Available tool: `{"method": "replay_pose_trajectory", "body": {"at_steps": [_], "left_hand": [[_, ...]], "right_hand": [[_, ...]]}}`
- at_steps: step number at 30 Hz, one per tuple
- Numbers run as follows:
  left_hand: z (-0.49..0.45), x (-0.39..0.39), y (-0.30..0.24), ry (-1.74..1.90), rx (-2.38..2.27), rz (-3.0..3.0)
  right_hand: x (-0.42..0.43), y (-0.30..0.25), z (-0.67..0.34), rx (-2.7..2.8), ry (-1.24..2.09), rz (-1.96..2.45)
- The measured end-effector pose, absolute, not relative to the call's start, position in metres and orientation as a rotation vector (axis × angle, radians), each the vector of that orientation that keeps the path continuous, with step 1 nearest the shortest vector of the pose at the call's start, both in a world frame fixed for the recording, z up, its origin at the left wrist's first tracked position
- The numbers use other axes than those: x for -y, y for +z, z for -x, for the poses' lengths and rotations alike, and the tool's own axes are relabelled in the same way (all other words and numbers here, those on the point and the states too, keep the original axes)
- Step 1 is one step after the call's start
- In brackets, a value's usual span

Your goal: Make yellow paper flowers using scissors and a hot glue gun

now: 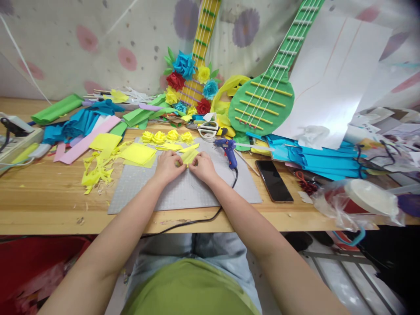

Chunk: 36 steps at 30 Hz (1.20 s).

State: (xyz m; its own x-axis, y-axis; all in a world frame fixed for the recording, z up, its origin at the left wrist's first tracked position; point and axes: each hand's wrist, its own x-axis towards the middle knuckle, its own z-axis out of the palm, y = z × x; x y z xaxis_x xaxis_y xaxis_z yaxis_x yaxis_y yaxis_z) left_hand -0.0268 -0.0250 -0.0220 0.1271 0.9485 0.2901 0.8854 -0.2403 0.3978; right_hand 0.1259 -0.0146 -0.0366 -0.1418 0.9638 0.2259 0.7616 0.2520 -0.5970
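Over a grey cutting mat (203, 192), my left hand (169, 167) and my right hand (202, 167) pinch the near edge of a small yellow crepe paper piece (189, 156) between them. Fingertips of both hands almost meet there. Several finished yellow paper flowers (166, 137) stand in a row behind my hands. Flat yellow paper strips (177, 147) lie just beyond my left fingers. Left of that hand rests a stack of yellow paper squares (138, 154). A blue hot glue gun (227, 151) lies to the right of my right hand.
A black phone (274, 180) lies right of the mat, near blue crepe paper (321, 157). White-handled scissors (208, 129) sit behind. A green paper guitar (262, 103) and a yellow, flower-covered one (193, 87) lean at the back. The glue gun's cord (197, 222) crosses the front edge.
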Motion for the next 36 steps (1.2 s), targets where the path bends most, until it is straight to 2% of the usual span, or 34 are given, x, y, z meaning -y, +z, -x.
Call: {"method": "replay_pose_trajectory", "body": {"at_steps": [6,14,36], "left_hand": [[0.024,0.025,-0.022,0.731,-1.853,-2.261],[0.022,0.024,-0.025,0.694,-1.827,-2.287],[0.022,0.023,-0.025,0.670,-1.846,-2.194]], "right_hand": [[0.018,-0.034,-0.125,2.020,0.405,1.594],[0.027,-0.031,-0.121,2.184,0.113,1.594],[0.028,-0.026,-0.131,2.138,0.210,1.594]]}}
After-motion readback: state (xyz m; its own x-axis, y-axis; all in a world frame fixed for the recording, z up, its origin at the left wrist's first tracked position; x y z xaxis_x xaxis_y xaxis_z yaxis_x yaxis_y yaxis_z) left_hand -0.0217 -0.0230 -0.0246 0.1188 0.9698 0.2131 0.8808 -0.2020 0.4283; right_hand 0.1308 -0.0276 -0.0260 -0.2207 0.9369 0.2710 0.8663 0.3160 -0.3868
